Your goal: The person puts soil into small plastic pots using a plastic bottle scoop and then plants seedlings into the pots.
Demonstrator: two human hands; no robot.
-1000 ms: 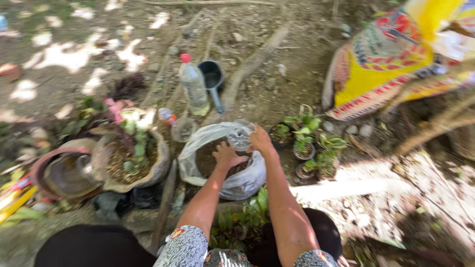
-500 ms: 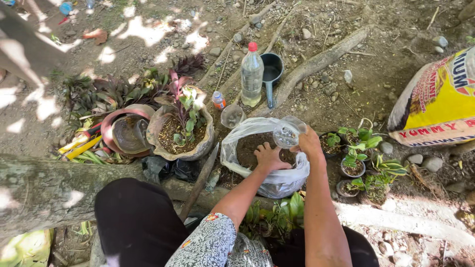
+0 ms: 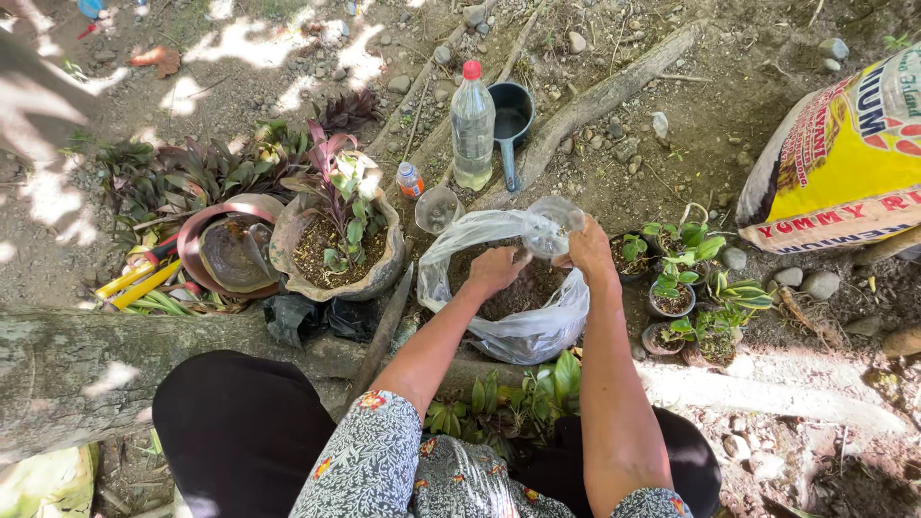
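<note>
Clear plastic bag [image 3: 518, 321] of dark soil [image 3: 523, 288], set on bare ground between a potted plant [image 3: 336, 240] and small seedling pots [image 3: 686, 288]. Left hand [image 3: 497, 269] pressed down into the soil, fingers curled and partly buried; grip impossible to tell. Right hand [image 3: 590, 251] closed on a clear cup [image 3: 552, 225] at the bag's rim. Behind, a bottle [image 3: 473, 125] and dark scoop [image 3: 510, 120]. Yellow sack [image 3: 849, 163] cut off at right edge.

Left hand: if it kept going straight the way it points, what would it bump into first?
The left hand points down into the clear plastic bag, so it would probably meet the dark soil inside first; depth is hard to judge.
</note>
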